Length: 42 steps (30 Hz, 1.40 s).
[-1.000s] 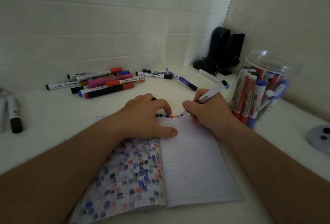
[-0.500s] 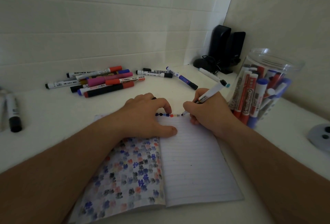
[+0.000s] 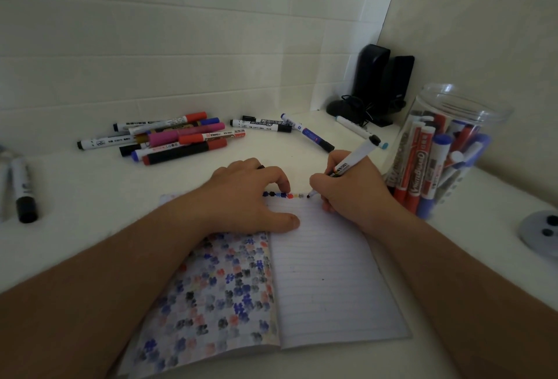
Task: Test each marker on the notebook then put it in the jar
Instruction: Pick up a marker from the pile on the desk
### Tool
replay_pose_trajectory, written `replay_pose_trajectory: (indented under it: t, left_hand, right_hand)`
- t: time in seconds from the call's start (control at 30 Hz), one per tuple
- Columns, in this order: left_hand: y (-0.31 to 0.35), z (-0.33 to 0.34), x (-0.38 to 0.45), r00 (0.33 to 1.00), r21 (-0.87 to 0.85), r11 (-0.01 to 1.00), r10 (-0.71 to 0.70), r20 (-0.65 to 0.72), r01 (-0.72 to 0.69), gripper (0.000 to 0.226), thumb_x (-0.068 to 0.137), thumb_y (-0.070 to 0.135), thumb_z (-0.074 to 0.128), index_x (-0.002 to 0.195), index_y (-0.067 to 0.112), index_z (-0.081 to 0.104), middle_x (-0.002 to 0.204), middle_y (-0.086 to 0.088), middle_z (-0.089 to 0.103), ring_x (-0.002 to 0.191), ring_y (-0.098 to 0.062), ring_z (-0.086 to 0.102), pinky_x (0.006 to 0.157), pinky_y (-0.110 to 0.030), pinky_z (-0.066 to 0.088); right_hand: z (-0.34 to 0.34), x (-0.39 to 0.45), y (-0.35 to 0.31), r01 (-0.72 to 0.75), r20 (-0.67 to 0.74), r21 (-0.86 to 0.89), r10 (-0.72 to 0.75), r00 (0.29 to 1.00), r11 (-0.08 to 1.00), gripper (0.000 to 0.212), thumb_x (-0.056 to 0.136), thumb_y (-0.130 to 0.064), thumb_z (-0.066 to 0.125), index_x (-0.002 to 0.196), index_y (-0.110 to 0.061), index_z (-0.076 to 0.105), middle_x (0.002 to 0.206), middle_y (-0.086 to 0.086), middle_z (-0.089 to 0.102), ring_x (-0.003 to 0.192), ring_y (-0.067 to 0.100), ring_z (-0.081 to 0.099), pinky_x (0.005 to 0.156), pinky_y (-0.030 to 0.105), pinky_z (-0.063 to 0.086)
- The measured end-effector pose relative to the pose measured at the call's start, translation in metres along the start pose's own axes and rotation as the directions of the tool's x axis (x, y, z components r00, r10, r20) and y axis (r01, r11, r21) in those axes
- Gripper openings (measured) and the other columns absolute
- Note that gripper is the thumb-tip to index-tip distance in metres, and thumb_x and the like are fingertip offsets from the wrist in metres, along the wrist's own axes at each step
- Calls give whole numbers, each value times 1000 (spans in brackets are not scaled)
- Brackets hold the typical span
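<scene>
The red-capped markers (image 3: 418, 167) standing in the clear jar (image 3: 471, 100) carry the one plain label: "WHITEBOARD" in white capitals running up the red barrel, with small characters above it that look Chinese but are too fine to read. The marker (image 3: 351, 159) held in the right hand (image 3: 347, 191) has dark print on its white barrel, illegible. The loose markers (image 3: 178, 138) on the table (image 3: 90, 191) bear small printed labels, likewise unreadable.

White table (image 3: 90, 203) bears notebook (image 3: 332, 288), jar (image 3: 447, 161), loose markers (image 3: 181, 140).
</scene>
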State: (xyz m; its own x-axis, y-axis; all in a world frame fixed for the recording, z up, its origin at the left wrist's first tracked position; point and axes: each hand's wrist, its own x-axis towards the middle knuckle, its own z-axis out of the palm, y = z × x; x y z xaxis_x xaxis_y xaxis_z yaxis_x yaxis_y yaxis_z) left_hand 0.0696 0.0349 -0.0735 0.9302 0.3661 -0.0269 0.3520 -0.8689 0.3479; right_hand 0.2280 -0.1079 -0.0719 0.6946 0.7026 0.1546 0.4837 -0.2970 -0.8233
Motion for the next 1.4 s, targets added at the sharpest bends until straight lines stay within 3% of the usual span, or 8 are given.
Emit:
replay_pose_trajectory:
  t: [0.1, 0.3, 0.93, 1.07, 1.17, 1.27, 1.33, 1.4]
  left_hand:
    - [0, 0, 0, 1000, -1, 1000, 1, 0, -1, 52, 74, 80, 64, 116, 56, 46, 107, 19, 42, 109, -14, 45, 98, -40, 41]
    - [-1, 0, 0, 1000, -8, 1000, 1, 2, -1, 53, 73, 81, 63, 116, 56, 47, 106, 20, 42, 109, -14, 46, 100, -41, 41]
    - [3, -2, -2, 1000, -5, 1000, -13, 2, 13, 53, 74, 79, 65, 118, 55, 48, 108, 17, 44, 109, -14, 46, 101, -43, 42]
    - [2, -2, -3, 1000, -16, 1000, -1, -13, 1, 66, 73, 79, 65, 128, 56, 39, 108, 17, 45, 107, -14, 47, 97, -42, 42]
    - [0, 1, -3, 995, -129, 992, 1, -97, -14, 70, 86, 64, 66, 141, 45, 27, 105, 14, 51, 95, -9, 52, 87, -38, 46]
    - [-3, 1, 1, 974, -292, 956, -50, -222, -18, 35, 106, 26, 49, 137, 29, 33, 108, 13, 61, 93, -7, 60, 83, -29, 51]
    - [-4, -2, 1, 957, -358, 933, -83, -277, -23, 27, 107, 17, 46, 130, 25, 34, 110, 17, 66, 93, 0, 61, 76, -18, 46]
    - [-4, -4, 0, 946, -421, 906, -98, -307, -42, 20, 106, 19, 52, 121, 23, 39, 108, 21, 70, 97, 8, 61, 76, -12, 43]
  right_hand:
    - [-1, 0, 1, -11, -20, -2, 10, 1000, 1000, 29, 80, -7, 71, 68, -13, 46, 56, 10, 54, 45, 18, 64, 47, 28, 46]
    - [-1, 1, 4, -22, 7, 124, 22, 1000, 992, 29, 85, -7, 75, 71, -11, 50, 58, 13, 66, 49, 20, 66, 49, 28, 50]
    - [1, 3, 8, -16, -12, 76, 17, 1000, 997, 26, 85, -12, 74, 73, -12, 51, 57, 9, 67, 51, 20, 69, 53, 32, 53]
    - [0, 2, 6, -28, 16, 95, 27, 1000, 995, 28, 84, -7, 72, 71, -11, 48, 57, 12, 61, 49, 20, 64, 52, 32, 52]
    - [-2, 1, 2, -40, 25, 180, 36, 999, 983, 26, 86, -3, 71, 71, -8, 50, 57, 14, 55, 46, 20, 55, 45, 26, 46]
    - [-7, 0, -1, -41, 27, 318, 34, 999, 947, 21, 91, -5, 73, 80, -7, 55, 57, 10, 53, 43, 17, 46, 41, 24, 39]
    - [-13, -3, -2, -42, 82, 407, 9, 997, 913, 19, 93, -9, 76, 88, -8, 58, 63, 11, 56, 48, 18, 48, 44, 26, 40]
    - [-18, -8, -5, -67, 147, 462, -2, 989, 884, 13, 94, -14, 75, 89, -12, 63, 75, 12, 65, 62, 21, 58, 56, 32, 50]
